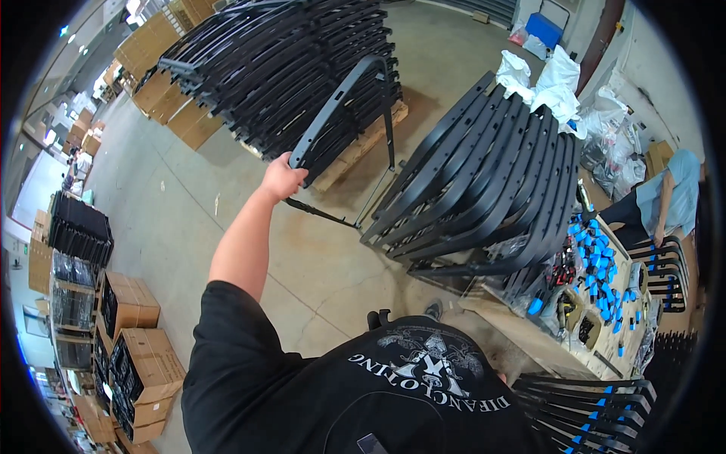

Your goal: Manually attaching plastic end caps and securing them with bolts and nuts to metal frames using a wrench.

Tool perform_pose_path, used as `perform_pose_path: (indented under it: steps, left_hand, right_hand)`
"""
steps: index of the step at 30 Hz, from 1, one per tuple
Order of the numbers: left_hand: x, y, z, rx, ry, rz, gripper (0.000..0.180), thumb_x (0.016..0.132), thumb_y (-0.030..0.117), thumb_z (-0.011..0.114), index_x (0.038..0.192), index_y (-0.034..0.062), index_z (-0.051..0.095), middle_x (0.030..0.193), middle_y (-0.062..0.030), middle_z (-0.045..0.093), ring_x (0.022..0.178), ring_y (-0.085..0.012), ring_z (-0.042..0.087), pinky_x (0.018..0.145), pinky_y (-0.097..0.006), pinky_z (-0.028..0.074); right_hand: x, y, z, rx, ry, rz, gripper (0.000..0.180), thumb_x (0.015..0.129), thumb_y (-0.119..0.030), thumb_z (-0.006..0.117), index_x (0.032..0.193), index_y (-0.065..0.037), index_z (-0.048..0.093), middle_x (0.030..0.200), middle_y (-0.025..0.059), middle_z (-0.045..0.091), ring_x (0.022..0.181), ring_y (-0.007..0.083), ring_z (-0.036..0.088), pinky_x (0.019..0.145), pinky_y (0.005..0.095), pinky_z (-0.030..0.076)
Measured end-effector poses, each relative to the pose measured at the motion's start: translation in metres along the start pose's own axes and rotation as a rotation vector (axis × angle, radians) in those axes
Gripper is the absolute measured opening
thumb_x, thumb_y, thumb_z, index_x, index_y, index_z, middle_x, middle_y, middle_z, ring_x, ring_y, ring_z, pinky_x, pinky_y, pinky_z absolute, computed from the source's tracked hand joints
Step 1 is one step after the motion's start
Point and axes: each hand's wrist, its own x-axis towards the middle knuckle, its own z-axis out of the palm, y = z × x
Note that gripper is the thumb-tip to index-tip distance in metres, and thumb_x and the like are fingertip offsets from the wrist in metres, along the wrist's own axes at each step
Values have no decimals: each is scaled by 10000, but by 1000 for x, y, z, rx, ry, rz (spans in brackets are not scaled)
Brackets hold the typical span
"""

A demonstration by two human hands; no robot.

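Note:
My left hand [284, 178], at the end of my outstretched arm, is closed round a corner of a bent black metal frame [333, 106]. This frame stands tilted, with its lower corner near the floor. Just behind it rises a tall stack of black metal frames [280, 76] on a wooden pallet [333, 170]. To the right, several larger curved black frames [469, 181] lean together in a row. Of my right hand [501, 376], only a small bit of skin shows past my shirt; its fingers are hidden.
A workbench [522, 337] on the right carries many blue-and-black small parts [597, 257]. Beyond it, another person [669, 197] stands by more black frames [665, 276]. Cardboard boxes [132, 303] stand at the left, and white plastic bags [556, 87] lie at the back right.

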Motion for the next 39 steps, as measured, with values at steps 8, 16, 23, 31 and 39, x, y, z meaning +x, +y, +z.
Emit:
perform_pose_path:
  steps: [8, 16, 23, 31, 39]
  left_hand:
    - [-131, -117, -40, 76, 127, 5, 274, 818, 176, 757, 998, 9, 636, 719, -87, 649, 592, -181, 628, 545, -347, 501]
    - [-289, -212, 3, -197, 280, -23, 259, 821, 190, 769, 950, 4, 644, 770, -90, 684, 687, -149, 642, 629, -342, 528]
    - [-388, -138, 61, -552, 108, -138, 386, 898, 215, 734, 1135, -12, 530, 755, -45, 641, 622, -116, 588, 544, -309, 494]
    - [-427, -68, 142, -597, -123, 126, 409, 993, 235, 636, 1264, -47, 516, 1056, -115, 685, 822, -209, 696, 766, -361, 579]
    - [-485, -7, 18, 588, 1027, 930, 369, 788, 182, 728, 1117, 37, 650, 1153, -149, 640, 1066, -343, 589, 907, -426, 446]
  right_hand:
    - [-69, -116, 33, 437, -22, 137, 189, 933, -216, 599, 998, -68, 698, 862, 111, 726, 772, 272, 697, 685, 378, 541]
    - [-150, -242, -31, 107, 15, 53, 185, 907, -182, 633, 788, -53, 576, 694, 69, 625, 583, 191, 603, 511, 346, 462]
    - [-156, -356, -13, 46, -4, -503, 258, 916, -271, 702, 997, -29, 670, 838, 100, 673, 813, 196, 650, 741, 380, 519]
    - [-234, -493, -15, 461, -354, -937, 515, 976, -301, 661, 1341, 41, 539, 1220, 134, 646, 1093, 184, 628, 975, 315, 490]
    - [-225, -328, -45, 215, 170, -792, 308, 713, -211, 852, 782, -58, 594, 770, 98, 653, 695, 172, 576, 655, 349, 488]
